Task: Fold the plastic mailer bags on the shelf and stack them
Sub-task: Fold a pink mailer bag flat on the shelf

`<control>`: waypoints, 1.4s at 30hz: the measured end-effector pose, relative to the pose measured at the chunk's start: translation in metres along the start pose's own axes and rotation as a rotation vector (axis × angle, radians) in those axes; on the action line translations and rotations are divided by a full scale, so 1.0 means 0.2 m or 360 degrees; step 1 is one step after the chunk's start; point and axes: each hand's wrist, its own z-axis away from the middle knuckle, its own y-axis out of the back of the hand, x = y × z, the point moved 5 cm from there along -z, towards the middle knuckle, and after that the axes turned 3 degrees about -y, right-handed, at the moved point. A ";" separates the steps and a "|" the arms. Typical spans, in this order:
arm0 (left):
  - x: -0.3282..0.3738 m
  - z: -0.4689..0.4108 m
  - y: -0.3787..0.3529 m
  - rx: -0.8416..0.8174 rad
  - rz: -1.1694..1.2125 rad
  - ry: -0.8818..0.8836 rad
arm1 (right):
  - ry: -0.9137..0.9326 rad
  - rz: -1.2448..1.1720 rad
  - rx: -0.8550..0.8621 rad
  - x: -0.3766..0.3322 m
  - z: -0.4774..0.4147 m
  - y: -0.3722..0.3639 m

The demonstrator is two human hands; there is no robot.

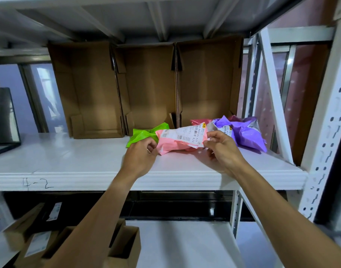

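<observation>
Both hands hold the pink bag (175, 141) stretched between them, low over the shelf (69, 161). The left hand (143, 154) curls round its left end; the right hand (222, 149) pinches its right end, beside the label. A green bag (142, 134) lies just beyond the left hand and purple bags (247, 134) just beyond the right. Boxes (146, 84) stand behind.

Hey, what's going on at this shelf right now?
A person holds a crumpled pink mailer bag with both hands at the white shelf. The left hand grips its left end and the right hand pinches its right end. A green bag lies beside it on the left, purple bags on the right. Open cardboard boxes stand behind. No folded stack shows yet.
</observation>
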 end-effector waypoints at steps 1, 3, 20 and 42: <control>0.00 0.00 0.00 0.0006 -0.0013 0.0019 | -0.0003 -0.0006 0.0017 0.00 0.00 0.01; -0.01 0.00 0.01 0.0010 -0.0029 0.0058 | -0.0014 -0.0005 0.0034 0.01 0.00 0.00; -0.05 0.00 -0.03 -0.0087 0.0597 0.0341 | -0.0097 -0.0062 0.0179 0.02 -0.01 0.00; -0.04 0.00 -0.05 -0.0232 0.0460 0.0233 | -0.0171 -0.0056 0.0064 0.04 -0.02 -0.03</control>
